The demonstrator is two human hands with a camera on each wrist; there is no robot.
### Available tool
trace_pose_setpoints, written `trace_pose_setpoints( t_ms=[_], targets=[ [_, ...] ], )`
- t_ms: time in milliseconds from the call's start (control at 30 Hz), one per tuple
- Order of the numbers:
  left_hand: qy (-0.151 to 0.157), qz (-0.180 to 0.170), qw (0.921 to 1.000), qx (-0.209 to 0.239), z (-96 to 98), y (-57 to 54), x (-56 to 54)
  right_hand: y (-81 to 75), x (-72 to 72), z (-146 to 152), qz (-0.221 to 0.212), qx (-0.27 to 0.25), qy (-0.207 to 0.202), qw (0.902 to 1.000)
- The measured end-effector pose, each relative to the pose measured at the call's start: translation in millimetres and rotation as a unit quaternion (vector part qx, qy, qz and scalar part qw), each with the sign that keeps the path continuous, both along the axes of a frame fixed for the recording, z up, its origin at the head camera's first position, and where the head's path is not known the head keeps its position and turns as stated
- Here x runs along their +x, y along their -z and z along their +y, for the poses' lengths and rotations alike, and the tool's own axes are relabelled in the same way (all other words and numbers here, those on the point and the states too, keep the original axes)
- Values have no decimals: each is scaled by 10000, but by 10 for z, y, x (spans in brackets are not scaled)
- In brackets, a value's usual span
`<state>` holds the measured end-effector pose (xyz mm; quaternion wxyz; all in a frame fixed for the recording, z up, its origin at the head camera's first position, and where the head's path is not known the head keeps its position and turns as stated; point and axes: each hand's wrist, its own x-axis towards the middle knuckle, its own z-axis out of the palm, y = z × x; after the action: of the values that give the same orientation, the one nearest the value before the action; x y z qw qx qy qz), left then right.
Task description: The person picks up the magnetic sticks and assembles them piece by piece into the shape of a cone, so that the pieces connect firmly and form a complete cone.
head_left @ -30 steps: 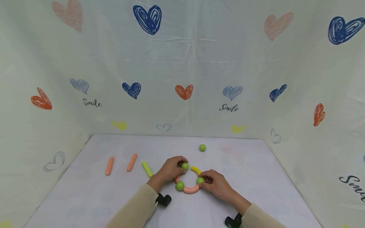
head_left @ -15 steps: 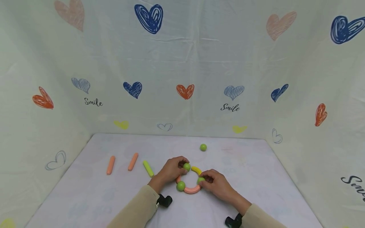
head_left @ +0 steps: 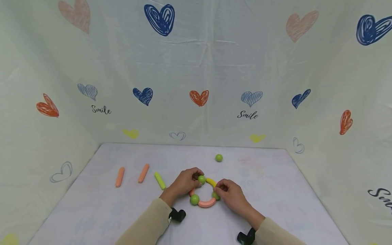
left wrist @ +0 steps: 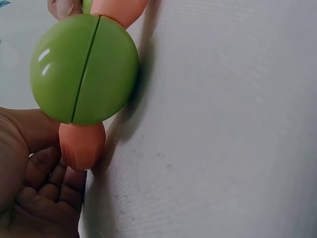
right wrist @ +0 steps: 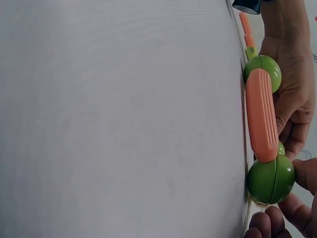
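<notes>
A ring of green balls and curved toy sticks lies on the white table. My left hand point(head_left: 185, 182) holds the far-left ball point(head_left: 201, 179) between thumb and fingers, next to a salmon curved stick point(left wrist: 83, 146) partly hidden by the near-left ball point(head_left: 194, 199). At the ring's right side, my right hand point(head_left: 231, 194) pinches the lower end of the yellow curved stick point(head_left: 211, 181), just above the right ball point(right wrist: 271, 179). Another salmon curved stick point(head_left: 207, 203) joins the two near balls along the front.
Two straight salmon sticks point(head_left: 120, 177) and a lime stick point(head_left: 160, 180) lie left of the ring. A loose green ball point(head_left: 218, 158) sits behind it. A heart-printed curtain point(head_left: 171, 68) hangs around the back and sides of the table.
My right hand's fingertips have shifted from the right green ball up to the end of the yellow curved stick. The left hand keeps the far-left ball, which now sits closer to the yellow stick.
</notes>
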<state>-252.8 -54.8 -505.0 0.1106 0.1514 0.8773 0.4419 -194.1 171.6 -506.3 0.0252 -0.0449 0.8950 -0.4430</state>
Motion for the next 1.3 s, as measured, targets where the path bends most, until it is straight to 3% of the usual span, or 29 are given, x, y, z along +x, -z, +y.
trace_pose_setpoints(
  t_ms=[300,633,933,1300],
  targets=[
    [122,-22,9999,55,-15,6,-11,14,-63,-150,77,132,597,9981],
    [83,-1,10000,32,-4,-3,-5,29,-69,-231,50,162,823,9965],
    [46,-15,10000,-57,16,-16,5,1,35,-170,55,61,487,9988],
    [53,20,9999,-119,7,-29,17,-2,190,-39,225,366,-76,9991]
  ],
)
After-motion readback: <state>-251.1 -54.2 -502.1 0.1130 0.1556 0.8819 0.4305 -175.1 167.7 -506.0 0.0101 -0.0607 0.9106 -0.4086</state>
